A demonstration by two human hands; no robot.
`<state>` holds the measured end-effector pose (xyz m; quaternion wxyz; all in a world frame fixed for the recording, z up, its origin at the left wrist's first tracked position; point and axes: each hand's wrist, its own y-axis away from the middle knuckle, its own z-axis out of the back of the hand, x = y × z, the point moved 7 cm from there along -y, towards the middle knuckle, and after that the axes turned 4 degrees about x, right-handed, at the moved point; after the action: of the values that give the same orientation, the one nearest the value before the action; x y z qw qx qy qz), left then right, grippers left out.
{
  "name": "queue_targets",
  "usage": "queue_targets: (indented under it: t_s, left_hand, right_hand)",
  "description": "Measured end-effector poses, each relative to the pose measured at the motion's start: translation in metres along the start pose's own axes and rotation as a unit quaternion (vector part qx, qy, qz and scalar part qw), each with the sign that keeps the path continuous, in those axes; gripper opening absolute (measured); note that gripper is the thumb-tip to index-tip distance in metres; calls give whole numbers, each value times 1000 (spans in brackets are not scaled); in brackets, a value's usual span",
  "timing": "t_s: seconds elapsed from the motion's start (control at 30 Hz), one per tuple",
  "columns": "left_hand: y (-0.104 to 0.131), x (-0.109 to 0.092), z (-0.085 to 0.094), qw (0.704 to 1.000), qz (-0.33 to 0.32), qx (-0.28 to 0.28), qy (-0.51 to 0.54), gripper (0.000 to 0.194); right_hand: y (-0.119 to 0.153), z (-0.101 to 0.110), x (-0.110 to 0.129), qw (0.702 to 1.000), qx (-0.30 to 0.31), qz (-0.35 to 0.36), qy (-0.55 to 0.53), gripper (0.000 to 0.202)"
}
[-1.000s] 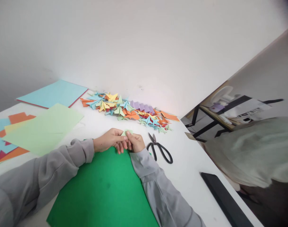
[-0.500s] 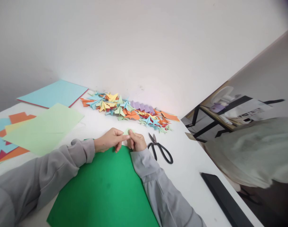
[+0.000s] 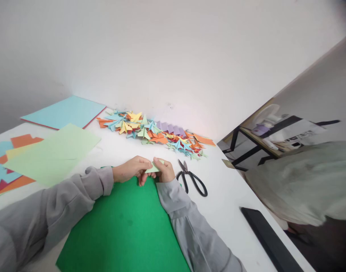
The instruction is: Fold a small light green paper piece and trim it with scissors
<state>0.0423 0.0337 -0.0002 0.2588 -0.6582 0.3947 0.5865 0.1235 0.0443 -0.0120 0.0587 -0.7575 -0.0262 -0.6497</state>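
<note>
A small piece of pale green paper [image 3: 155, 167], apparently folded, is pinched between both hands above the far end of a green sheet [image 3: 127, 223]. My left hand [image 3: 134, 168] grips its left end with thumb and fingers. The right end is held by my right hand [image 3: 165, 170], its thumb lying on top of the paper. My fingers hide part of the paper. Black-handled scissors [image 3: 192, 177] lie slightly open on the white table, just right of my right hand.
Many small folded paper planes [image 3: 144, 128] are heaped along the wall. Coloured sheets [image 3: 53, 151] and a light blue stack [image 3: 67, 111] lie left. A black bar-shaped object [image 3: 269, 238] rests near the right edge. Beyond it are a person's pale garment [image 3: 306, 181] and another table [image 3: 260, 138].
The pale green paper has been turned in my fingers and shows more of its face. My right thumb now lies across it, and both hands have shifted slightly.
</note>
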Motion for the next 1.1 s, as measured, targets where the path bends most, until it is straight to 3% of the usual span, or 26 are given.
queue_targets:
  t_s: [0.23,0.53,0.8,0.97,1.1]
  left_hand:
    - [0,-2,6,996,-55,-23,-62,32]
    - [1,-10,5,991,-62,-51,-104,36]
    - [2,-10,16,986,-92,-121,-66,35]
    - [1,-10,16,987,-106,-109,-48,34]
    - [0,-8,16,990,-86,-108,-13,33]
  right_hand:
    - [1,0,0,999,-18,-20,20,35]
    - [3,9,-2,994,-92,-56,-9,37]
    - [-1,16,-5,993,-111,-23,-23,42]
    - [-1,22,-6,989,-148,-13,-6,44]
    - [-6,26,-9,985,-152,7,-79,37]
